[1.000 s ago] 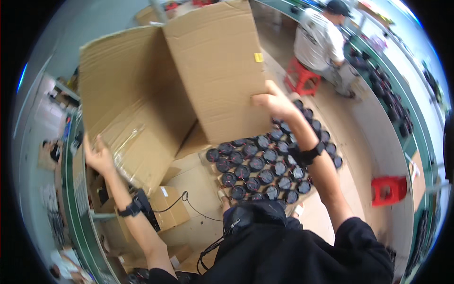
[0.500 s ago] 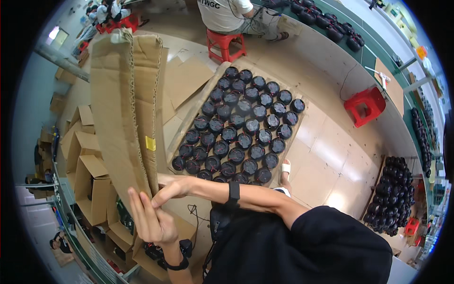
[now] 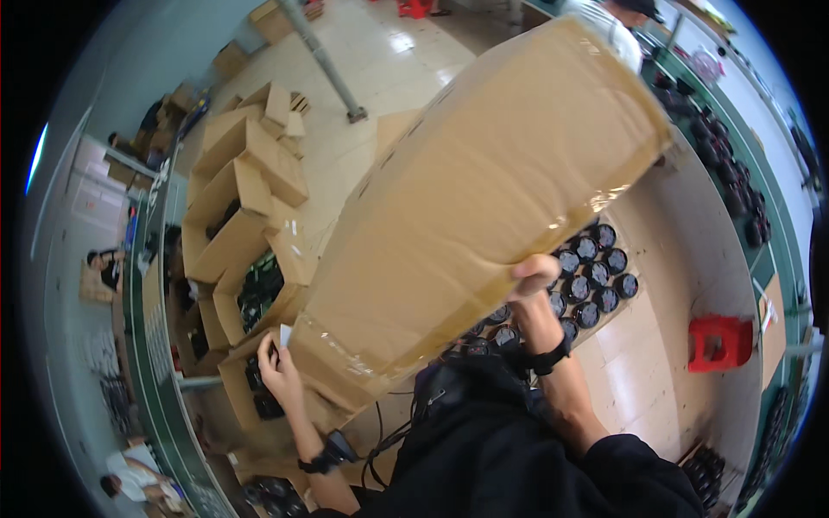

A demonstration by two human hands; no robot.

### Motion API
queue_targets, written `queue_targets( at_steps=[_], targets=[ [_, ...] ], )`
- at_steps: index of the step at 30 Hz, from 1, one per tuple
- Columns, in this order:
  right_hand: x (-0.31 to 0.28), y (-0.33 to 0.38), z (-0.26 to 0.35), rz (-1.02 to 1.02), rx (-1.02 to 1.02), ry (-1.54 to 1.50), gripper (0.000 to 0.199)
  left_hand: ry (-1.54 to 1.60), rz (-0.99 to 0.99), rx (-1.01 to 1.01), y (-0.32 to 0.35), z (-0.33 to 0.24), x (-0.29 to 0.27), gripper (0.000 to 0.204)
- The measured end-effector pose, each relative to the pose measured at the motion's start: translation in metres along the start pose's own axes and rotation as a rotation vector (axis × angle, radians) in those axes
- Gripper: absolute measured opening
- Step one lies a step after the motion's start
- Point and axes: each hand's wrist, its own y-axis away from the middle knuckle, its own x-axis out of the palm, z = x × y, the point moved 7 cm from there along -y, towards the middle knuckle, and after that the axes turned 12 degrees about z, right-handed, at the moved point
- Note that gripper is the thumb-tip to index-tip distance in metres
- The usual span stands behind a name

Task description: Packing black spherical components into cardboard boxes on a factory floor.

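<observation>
A big, flattened brown cardboard box (image 3: 484, 190) is held up slantwise in front of me, its broad face toward me and shiny clear tape along its edges. My right hand (image 3: 537, 274) is closed on its right-hand edge, thumb over the face. At its lower left corner, my left hand (image 3: 281, 373) is closed with bent fingers around the edge. A small white piece (image 3: 286, 335) shows beside those fingertips; whether they pinch it is unclear. Behind the box, partly hidden, round black motor-like parts (image 3: 598, 274) stand in rows on a board on the floor.
Open cardboard boxes (image 3: 246, 173), one with dark parts inside, stand left beside a green-topped bench (image 3: 142, 345). A metal post (image 3: 324, 60) rises beyond. At right are a red stool (image 3: 721, 343) and another bench with black parts (image 3: 725, 164). A person (image 3: 604, 26) sits at the far right.
The cardboard box has turned from edge-on to broad face and swung right, covering many black parts. My right hand has moved to its right edge, apart from the left. The view has shifted left.
</observation>
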Motion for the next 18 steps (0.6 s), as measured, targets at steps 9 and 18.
queue_targets(
  at_steps=[9,18],
  targets=[
    [0.000,-0.026,0.047,0.107,-0.098,0.123,0.088,0.998,0.510,-1.087,0.072,0.262,0.084,0.094],
    [-0.065,-0.035,0.136,0.150,-0.019,0.219,0.078,0.925,-0.093,-0.689,-0.030,0.232,0.107,0.068]
  ],
)
